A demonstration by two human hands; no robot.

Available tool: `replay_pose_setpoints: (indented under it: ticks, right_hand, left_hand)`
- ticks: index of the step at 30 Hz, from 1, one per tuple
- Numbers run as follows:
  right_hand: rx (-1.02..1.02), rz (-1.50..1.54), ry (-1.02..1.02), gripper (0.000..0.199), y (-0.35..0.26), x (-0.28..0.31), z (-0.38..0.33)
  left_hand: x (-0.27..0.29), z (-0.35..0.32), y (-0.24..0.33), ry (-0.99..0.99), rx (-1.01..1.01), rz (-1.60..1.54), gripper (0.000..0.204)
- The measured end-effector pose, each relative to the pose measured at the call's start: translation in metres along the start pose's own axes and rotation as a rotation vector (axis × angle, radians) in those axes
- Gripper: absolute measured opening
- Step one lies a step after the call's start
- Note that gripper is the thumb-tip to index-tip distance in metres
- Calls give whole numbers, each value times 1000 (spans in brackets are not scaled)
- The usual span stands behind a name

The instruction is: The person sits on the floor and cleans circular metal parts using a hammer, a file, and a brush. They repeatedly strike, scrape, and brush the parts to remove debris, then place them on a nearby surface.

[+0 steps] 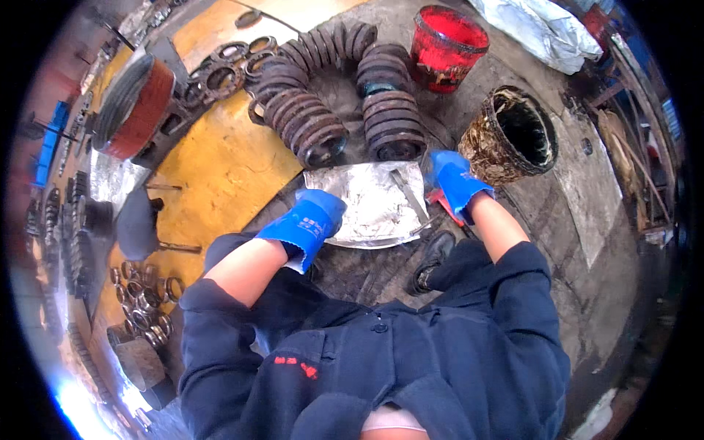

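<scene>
My left hand (pixel 314 220), in a blue rubber glove, is at the left edge of a pale, shiny, smeared sheet (pixel 363 198) on the ground before me. Its fingers look curled in, and whatever they hold is hidden. A flat grey metal strip (pixel 409 196) lies slantwise on the sheet's right part. Just right of the sheet is my gloved right hand (pixel 453 180), its fingers turned away and hard to make out. A red object (pixel 446 207) shows beside it, partly covered. Beyond the sheet, rusty ribbed metal rings stand in a left row (pixel 304 121) and a right row (pixel 392 121).
A red bucket (pixel 449 48) stands at the back right, with a crusted dark bucket (pixel 517 139) nearer. Loose rings (pixel 224 73) and a large brown ring (pixel 136 106) lie left, by a yellow board (pixel 227 158). Smaller rings (pixel 143 301) are heaped at lower left. My shoe (pixel 433 260) is close to the sheet.
</scene>
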State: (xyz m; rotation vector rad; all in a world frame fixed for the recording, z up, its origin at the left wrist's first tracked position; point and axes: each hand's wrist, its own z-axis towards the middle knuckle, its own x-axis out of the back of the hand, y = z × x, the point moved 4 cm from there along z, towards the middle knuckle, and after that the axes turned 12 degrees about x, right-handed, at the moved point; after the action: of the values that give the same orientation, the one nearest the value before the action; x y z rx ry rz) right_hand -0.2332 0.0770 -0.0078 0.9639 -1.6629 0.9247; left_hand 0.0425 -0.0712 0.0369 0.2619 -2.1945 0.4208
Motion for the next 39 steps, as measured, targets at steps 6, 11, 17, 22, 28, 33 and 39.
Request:
replay_pose_setpoints:
  ticks: [6,11,17,22,28,33,39]
  right_hand:
    - [-31,-153,126,33,1,-13,69]
    - [-94,-381,-45,24,-6,-40,143]
    - [-140,-373,-86,26,-14,-57,175]
    - [-16,-360,-86,27,-14,-73,169]
    - [-96,-318,-211,30,23,-117,125]
    - [-173,-280,-134,28,29,-116,131]
    - [-98,-315,-138,28,25,-94,140]
  left_hand:
    - [8,0,7,48,-75,-218,20]
    - [12,1,-8,230,-53,-350,14]
    - [3,-1,-17,409,-73,-429,9]
    - [-5,-3,-21,476,-53,-434,14]
    - [15,-7,-25,593,-70,-433,6]
    - [8,-8,-26,577,-53,-412,8]
    - [17,-3,-25,559,-60,-422,8]
